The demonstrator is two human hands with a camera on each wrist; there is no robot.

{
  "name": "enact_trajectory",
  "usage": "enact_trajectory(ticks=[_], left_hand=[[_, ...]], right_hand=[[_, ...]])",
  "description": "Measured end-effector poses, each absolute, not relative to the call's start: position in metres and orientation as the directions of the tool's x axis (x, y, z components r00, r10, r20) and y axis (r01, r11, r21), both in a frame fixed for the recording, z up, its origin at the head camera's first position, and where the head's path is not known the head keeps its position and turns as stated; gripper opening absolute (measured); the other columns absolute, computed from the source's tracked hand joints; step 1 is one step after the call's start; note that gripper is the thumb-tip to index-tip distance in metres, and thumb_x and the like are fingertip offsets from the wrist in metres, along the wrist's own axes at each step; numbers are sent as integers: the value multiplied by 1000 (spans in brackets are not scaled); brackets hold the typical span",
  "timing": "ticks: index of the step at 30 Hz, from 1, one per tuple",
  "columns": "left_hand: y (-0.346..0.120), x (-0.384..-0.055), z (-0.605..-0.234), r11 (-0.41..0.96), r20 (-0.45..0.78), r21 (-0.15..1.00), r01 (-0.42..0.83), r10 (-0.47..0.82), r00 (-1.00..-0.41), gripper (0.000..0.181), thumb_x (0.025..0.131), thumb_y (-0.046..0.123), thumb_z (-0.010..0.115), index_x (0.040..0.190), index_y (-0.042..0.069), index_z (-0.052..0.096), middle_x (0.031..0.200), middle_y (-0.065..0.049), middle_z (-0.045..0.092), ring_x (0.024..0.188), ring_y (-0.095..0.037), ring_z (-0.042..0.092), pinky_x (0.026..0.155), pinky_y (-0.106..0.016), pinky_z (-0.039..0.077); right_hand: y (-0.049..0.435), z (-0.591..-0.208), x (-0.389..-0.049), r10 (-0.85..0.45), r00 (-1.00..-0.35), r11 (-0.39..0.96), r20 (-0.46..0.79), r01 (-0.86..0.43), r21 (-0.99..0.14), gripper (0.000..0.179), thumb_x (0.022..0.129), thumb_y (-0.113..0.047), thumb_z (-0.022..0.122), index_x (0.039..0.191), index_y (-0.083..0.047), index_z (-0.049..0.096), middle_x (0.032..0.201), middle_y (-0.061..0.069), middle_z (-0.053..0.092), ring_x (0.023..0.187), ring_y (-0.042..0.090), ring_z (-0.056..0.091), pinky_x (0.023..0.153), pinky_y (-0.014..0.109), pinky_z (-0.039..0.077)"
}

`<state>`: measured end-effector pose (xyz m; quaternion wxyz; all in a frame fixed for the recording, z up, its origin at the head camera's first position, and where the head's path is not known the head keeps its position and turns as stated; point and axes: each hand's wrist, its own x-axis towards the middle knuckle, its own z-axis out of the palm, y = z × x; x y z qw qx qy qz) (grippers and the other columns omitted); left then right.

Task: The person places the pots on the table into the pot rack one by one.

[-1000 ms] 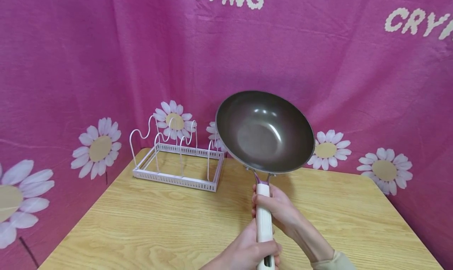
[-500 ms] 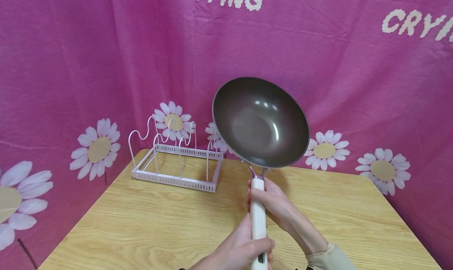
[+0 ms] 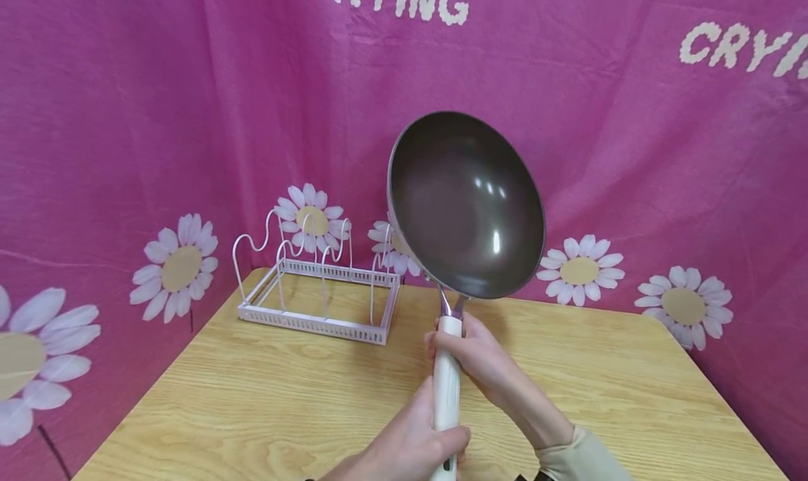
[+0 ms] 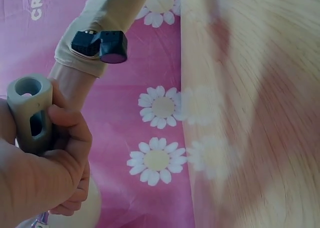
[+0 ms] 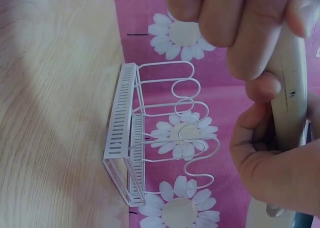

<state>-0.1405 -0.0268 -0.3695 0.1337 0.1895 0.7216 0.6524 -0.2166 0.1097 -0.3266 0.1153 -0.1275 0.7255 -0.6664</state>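
Both hands hold a wok [image 3: 467, 200] upright above the table, its dark glossy inside facing me and its white handle [image 3: 447, 390] pointing down. My left hand [image 3: 419, 435] grips the lower end of the handle; in the left wrist view its fingers curl around it below the hanging hole [image 4: 36, 122]. Higher up, just under the metal fork that joins the handle to the bowl, my right hand [image 3: 476, 351] wraps the handle with its thumb across the front. In the right wrist view the left fingers [image 5: 245, 33] show beside the right hand.
A white wire pan rack [image 3: 315, 321] with several curved dividers stands at the back left of the wooden table [image 3: 284, 404]. Behind it hangs a pink cloth [image 3: 593, 137] with daisies and white letters. A small black device [image 4: 107, 45] sits on the right sleeve.
The wok has risen and turned a little, so its bowl stands steeper and looks narrower. Both hands have shifted slightly left with the handle, keeping their grip.
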Motion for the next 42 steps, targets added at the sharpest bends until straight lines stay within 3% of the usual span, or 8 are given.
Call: enact_trajectory(ticks=[6,11,20,33,42], left_hand=[[-30,-143,-371,183,70,970,159,416,-906,72,76,11,61,142,4,32,77,0,59,66,-11,58,67,-24,48],[-33,-144,-372,279,70,943,182,366,-928,69,76,12,63,138,2,34,87,-4,57,74,-15,56,68,-26,46],[-43,-145,-369,362,3,923,134,340,-940,77,81,17,63,146,-1,25,96,-10,54,79,-21,56,66,-31,46],[-54,-145,-361,411,37,895,172,316,-948,81,81,15,62,147,-6,21,89,-10,55,67,-18,56,52,-31,45],[-55,-144,-356,502,104,835,226,259,-960,66,80,15,64,134,-6,34,80,-7,55,60,-15,54,51,-29,44]], right_hand=[[106,-327,-217,-321,-946,114,35,-76,-991,16,82,-7,61,92,-6,48,76,1,57,72,14,54,72,29,47],[102,-326,-219,-345,-937,114,53,-98,-989,14,84,-7,59,92,-4,49,75,1,56,70,13,54,69,28,47],[93,-323,-223,-370,-927,110,56,-104,-988,13,83,-7,59,92,-5,49,76,2,58,72,13,54,71,28,48],[72,-320,-227,-315,-945,13,82,-91,-996,8,80,-4,53,87,-6,50,69,0,55,65,12,53,64,26,47],[66,-321,-231,-312,-943,8,117,-126,-992,5,83,-4,55,85,-6,51,67,2,56,60,12,53,59,26,47]])
